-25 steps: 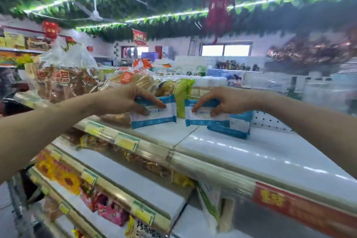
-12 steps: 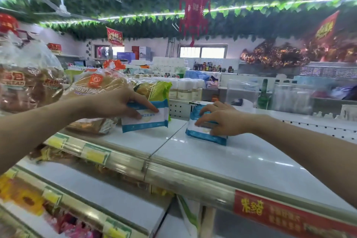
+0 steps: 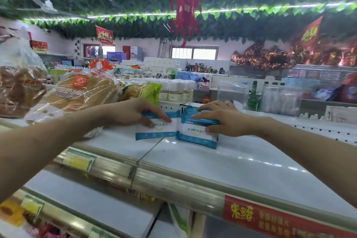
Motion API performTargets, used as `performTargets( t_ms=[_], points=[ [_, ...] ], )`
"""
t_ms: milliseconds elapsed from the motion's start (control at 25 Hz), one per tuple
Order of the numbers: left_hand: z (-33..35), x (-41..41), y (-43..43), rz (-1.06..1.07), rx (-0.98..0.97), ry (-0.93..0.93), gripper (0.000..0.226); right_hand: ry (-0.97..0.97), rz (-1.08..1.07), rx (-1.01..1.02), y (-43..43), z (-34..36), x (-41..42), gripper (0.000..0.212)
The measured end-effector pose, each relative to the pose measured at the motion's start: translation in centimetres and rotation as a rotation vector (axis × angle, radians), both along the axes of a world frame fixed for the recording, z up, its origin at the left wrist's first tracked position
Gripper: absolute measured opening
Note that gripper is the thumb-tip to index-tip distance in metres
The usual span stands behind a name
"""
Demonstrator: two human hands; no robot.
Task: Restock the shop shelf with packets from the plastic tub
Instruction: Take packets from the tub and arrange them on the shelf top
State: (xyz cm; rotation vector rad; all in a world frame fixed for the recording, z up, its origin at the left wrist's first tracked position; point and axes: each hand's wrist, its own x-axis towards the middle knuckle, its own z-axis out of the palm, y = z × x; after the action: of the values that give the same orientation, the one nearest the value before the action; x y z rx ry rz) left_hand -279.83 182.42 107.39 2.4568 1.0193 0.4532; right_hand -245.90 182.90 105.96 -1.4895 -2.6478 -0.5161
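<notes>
**2 lots of wipe packets on the top shelf, tub out of sight**

2 hands are at work on the white top shelf (image 3: 241,160), close to the seam where its 2 panels meet. The left hand (image 3: 131,113) pinches a blue-and-white packet (image 3: 156,131) upright, with its fingers curled over the top edge and the thumb on the front face. The right hand (image 3: 222,120) grips a row of packets (image 3: 195,133) of the same kind, standing on edge. Its fingers are spread across their tops and the thumb presses the front one. The packet touches the row's left side, and both sit well back from the shelf's front edge.

I judge the restock to be partly done: 1 row is up and 1 more packet is being closed against it. The right-hand stretch of the shelf has no such packets on it. The plastic tub is not in view, so what is left in it cannot be told.

Each packet front carries Chinese print inside a pale ring; 卫生湿 can be made out, and the rest is covered or too small. Toward the shelf's left end, a bagged loaf (image 3: 81,92) shows an orange badge, and a bread bag (image 3: 21,85) beyond it reads 老面包. A green packet (image 3: 152,91) lies behind the left hand. On the shelf's front rail, a red strip (image 3: 270,218) reads 米多奇 in yellow, and a yellow price tag (image 3: 79,160) is blurred.
</notes>
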Motion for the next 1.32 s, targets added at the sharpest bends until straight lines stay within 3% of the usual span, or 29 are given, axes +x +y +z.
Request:
performTargets(
  t_ms=[160, 360, 640, 1040, 1320],
  points=[
    [-0.6, 3.8, 1.1, -0.084, -0.032, 0.008, 0.049, 0.098, -0.042, 0.105, -1.3, 1.1, 3.2, 0.052],
    [-2.1, 8.6, 2.9, -0.186, 0.007, 0.03, 0.046, 0.066, -0.145, 0.216, -4.1, 1.6, 6.5, 0.049],
    [-3.1, 11.3, 5.2, -0.218, 0.38, 0.148, 0.043, 0.038, -0.22, 0.274, -6.4, 1.0, 8.7, 0.047],
    [-3.2, 10.0, 4.3, -0.165, 0.419, 0.137, 0.043, 0.026, -0.144, 0.274, -5.9, 1.6, 4.7, 0.046],
    [-0.3, 2.1, -0.2, 0.014, 0.442, 0.11, 0.039, 0.055, 0.065, 0.222, -3.3, 2.6, -2.9, 0.043]
  ],
)
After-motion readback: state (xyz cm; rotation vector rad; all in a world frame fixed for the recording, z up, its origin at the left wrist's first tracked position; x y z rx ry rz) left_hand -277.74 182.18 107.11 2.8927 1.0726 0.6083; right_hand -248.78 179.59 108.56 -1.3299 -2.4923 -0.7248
